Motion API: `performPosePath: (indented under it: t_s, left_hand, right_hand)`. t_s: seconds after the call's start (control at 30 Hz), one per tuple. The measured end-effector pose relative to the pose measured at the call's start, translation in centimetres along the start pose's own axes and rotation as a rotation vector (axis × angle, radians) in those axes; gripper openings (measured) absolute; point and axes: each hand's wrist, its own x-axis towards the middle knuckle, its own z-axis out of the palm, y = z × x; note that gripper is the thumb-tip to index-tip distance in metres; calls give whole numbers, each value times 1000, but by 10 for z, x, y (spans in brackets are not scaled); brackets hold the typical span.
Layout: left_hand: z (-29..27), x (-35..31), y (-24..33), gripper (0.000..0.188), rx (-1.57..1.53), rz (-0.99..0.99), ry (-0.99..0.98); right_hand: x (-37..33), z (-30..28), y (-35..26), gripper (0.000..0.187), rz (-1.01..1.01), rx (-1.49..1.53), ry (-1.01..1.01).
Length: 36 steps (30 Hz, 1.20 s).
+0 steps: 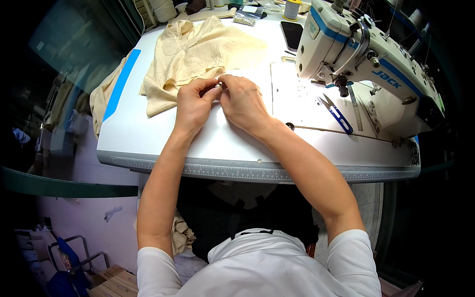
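Note:
My left hand (194, 103) and my right hand (243, 101) meet over the white table, just in front of a cream crinkled garment (185, 54). Thumbs and fingertips of both hands are pinched together around a small shiny metal piece (219, 85). Most of it is covered by the fingers, so its exact kind does not show. The garment lies spread behind my hands, its lower edge close to my left knuckles. To the right stands a white and blue sewing machine (341, 37), its lamp lighting the plate under the needle.
Blue-handled thread snips (338, 115) lie on the machine bed. Farther back are a black phone (292, 35), a thread spool (292, 9) and a small clear bag (245, 20). A ruler strip (237, 171) runs along the table's front edge; more cream cloth (105, 96) hangs off the left side.

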Motion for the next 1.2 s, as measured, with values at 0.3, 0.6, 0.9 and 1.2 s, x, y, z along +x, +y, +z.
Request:
performPosePath:
  t_s: [0.3,0.6,0.9,1.2]
  left_hand:
    - [-1,-1,5,17,29,-17,-18]
    - [-2,-3,8,11,38,-4,-16]
    - [-34,-45,27,17,511,3,130]
    - [-92,-91,17,19,560,101,210]
  right_hand:
    - [-1,-2,-8,7,25,-74,-9]
    - [-5,-5,-11,16,33,-204,33]
    - [-1,-8,-9,16,141,-336,-18]
    - [-1,-15,-9,6,-187,-680,-71]
